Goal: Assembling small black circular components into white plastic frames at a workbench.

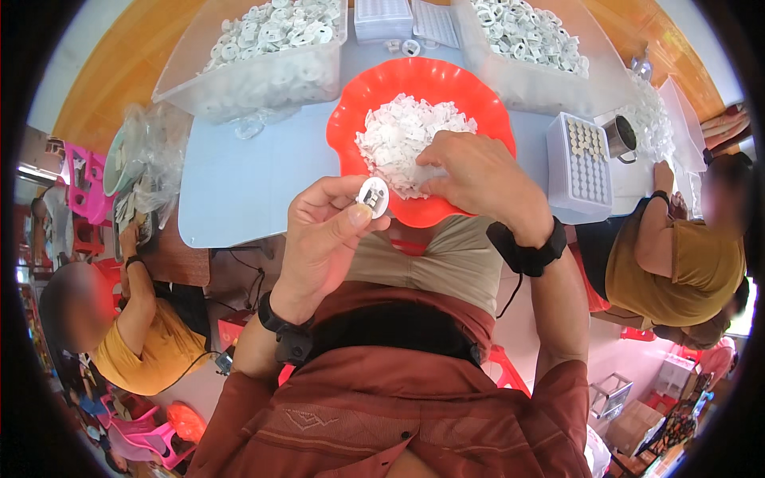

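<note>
Between thumb and fingers, my left hand (331,231) holds up a small round white plastic part (373,197) with dark and metal bits inside. It is just in front of the near left rim of a red wavy-edged bowl (348,127). Heaped in that bowl are many small white plastic pieces (402,131). My right hand (478,175) reaches over the right side of the bowl, its fingertips down among the pieces, thumb and fingers drawn together. Whatever sits between those fingertips is too small to name.
Clear bins (247,92) (550,92) full of round white parts stand at the back left and right. White trays (382,20) lie between them. A stacked tray block (579,171) and a metal cup (620,137) are at right. Co-workers sit on both sides.
</note>
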